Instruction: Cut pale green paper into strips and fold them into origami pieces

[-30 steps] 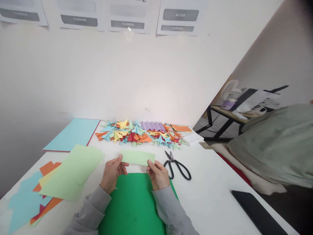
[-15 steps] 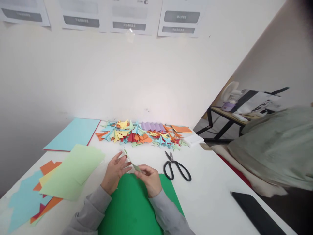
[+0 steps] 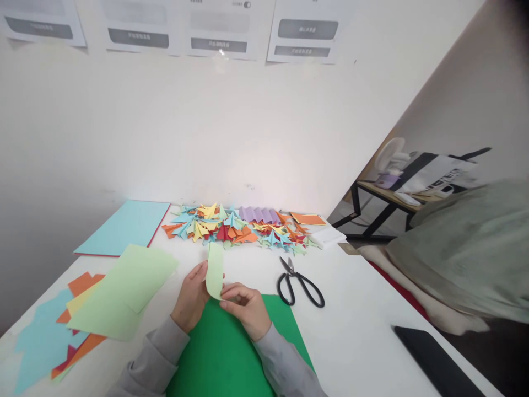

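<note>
A light green strip of paper [image 3: 214, 271] stands upright between my hands, its lower end curling toward the right. My left hand [image 3: 192, 295] is closed on the strip's left edge, thumb in front and some fingers behind it. At the lower right corner, my right hand [image 3: 247, 309] pinches the paper between thumb and fingers. Both hands are above a green sheet [image 3: 223, 353] lying on the table. Black-handled scissors [image 3: 294, 281] lie to the right of my right hand, blades pointing away and slightly parted.
Folded paper pieces in many colours [image 3: 231, 226] are heaped along the wall. Light green sheets [image 3: 124, 286] and coloured scraps [image 3: 45, 331] lie at left, a light blue sheet [image 3: 124, 226] behind them. A black flat object [image 3: 433, 358] rests at right, near another person's leg [image 3: 425, 298].
The paper strip has turned from nearly edge-on to showing its broad face. My left hand has closed from spread fingers onto its left edge; my right hand keeps its pinch.
</note>
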Tool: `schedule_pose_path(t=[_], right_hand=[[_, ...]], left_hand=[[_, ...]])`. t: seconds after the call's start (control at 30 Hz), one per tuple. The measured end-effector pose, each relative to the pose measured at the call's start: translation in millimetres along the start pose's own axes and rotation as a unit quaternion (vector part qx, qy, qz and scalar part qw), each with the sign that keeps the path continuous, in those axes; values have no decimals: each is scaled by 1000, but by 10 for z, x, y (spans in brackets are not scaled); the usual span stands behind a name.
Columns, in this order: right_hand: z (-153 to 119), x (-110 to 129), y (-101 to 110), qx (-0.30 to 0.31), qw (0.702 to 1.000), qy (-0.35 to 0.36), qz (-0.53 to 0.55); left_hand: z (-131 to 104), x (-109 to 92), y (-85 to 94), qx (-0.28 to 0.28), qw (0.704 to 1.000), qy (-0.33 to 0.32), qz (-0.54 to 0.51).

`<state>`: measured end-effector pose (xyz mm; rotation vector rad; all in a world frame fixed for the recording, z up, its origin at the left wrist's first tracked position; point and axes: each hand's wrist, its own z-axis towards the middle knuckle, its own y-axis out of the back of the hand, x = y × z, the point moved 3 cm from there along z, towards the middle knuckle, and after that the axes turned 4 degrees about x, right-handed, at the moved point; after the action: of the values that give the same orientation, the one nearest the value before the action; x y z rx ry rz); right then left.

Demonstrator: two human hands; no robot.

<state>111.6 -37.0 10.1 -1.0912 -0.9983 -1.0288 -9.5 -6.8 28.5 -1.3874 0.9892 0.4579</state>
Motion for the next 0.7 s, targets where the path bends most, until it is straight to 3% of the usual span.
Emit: schedule_pose_path(t=[0.17, 0.3, 0.43, 0.7], right_hand=[[-8, -11, -23, 25, 999, 3, -24], [-8, -36, -24, 27, 999, 13, -16], [-3, -40, -12, 27, 999, 22, -10], [-7, -33, -26, 39, 999, 5, -9]], left_hand=[[0, -18, 56, -58, 996, -36, 61], [-40, -41, 15, -64, 992, -37, 98], [-33, -19, 17, -49, 995, -40, 77], [-4, 1, 82, -76, 996, -22, 42]])
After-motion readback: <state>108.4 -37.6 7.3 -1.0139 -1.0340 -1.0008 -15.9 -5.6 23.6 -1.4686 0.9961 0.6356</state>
